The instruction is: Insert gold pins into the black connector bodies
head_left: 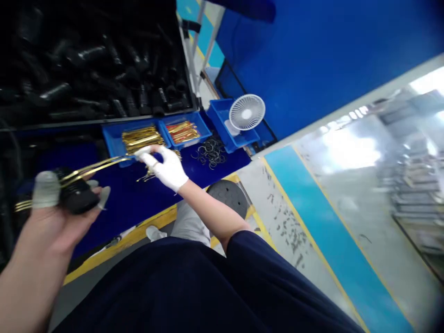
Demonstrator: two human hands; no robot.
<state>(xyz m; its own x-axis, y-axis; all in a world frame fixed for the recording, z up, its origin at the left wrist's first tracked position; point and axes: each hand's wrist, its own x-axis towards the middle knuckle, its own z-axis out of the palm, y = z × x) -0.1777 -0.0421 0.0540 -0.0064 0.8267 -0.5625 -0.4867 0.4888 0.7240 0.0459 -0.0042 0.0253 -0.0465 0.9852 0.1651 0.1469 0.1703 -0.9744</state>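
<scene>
My left hand, with pale covers on its fingertips, is closed around a black plastic-looking part. Long thin gold rods run from this part toward the right, and short gold ends stick out on its left side. My right hand, in a white glove, has thumb and fingers pinched at the far end of the rods. Just behind that glove is a blue bin with many gold rods. A few more gold pieces lie partly hidden below the glove.
Another blue bin holds red and gold rods. Black rings lie on the blue bench top. A white fan stands in a further bin. Black parts fill a large container behind. A round black stool is below.
</scene>
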